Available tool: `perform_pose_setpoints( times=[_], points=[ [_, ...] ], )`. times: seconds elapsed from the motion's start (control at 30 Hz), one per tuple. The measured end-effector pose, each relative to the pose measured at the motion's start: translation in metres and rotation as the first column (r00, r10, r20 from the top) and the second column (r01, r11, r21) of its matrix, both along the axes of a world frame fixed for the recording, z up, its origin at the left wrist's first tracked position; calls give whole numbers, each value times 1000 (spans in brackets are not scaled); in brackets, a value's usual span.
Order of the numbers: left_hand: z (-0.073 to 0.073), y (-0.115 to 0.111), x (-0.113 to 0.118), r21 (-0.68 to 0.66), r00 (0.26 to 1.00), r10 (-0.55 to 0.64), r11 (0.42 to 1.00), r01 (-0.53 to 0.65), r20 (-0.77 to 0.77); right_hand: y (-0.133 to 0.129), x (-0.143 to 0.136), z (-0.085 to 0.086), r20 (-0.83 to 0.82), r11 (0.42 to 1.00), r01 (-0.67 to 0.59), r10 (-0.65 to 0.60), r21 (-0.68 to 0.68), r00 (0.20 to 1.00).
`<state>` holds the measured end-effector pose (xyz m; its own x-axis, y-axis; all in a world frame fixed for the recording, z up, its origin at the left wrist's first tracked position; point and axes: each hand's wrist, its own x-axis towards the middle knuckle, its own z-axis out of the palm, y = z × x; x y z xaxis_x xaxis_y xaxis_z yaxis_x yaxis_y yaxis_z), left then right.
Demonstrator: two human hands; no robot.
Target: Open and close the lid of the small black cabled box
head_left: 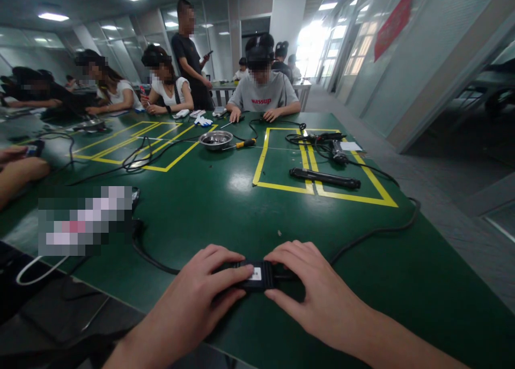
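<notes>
Left of the left fingers: rubbery black cable [155,260], curving toward them. Left hand [197,294]: thumb and fingers pinch the left end of a ribbed, boxy black block [269,275]; white label by a fingertip. Block lies between both hands' fingertips. Right hand [314,283]: thumb and forefinger pinch its right end. Status: gripped both ends; whether fully joined, can't tell. Beyond right fingers: glossy black tube [325,178], unhandled.

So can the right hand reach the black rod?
Likely yes, with some stretch: the right hand touches the black box, but nothing seems to block its way across the green table to the black rod.
</notes>
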<state>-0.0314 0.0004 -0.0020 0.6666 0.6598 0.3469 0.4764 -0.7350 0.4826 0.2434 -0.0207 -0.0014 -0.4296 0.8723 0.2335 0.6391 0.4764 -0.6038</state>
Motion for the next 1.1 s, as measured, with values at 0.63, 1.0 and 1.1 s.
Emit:
perform_pose_setpoints(
  times=[0.63, 1.0, 1.1],
  points=[
    [11, 19, 10, -89, 957, 275, 959, -268, 89, -4, 2, -4, -34, 996, 83, -82, 31, 996],
    [8, 3, 5, -23, 979, 201, 980, -200, 38, 2, 2, -11, -48, 996, -16, 20, 84, 999],
    [4, -6, 1, -7, 984, 179, 984, -179, 8, 2, 4, -12, -74, 998, -24, 29, 64, 997]
  ],
)
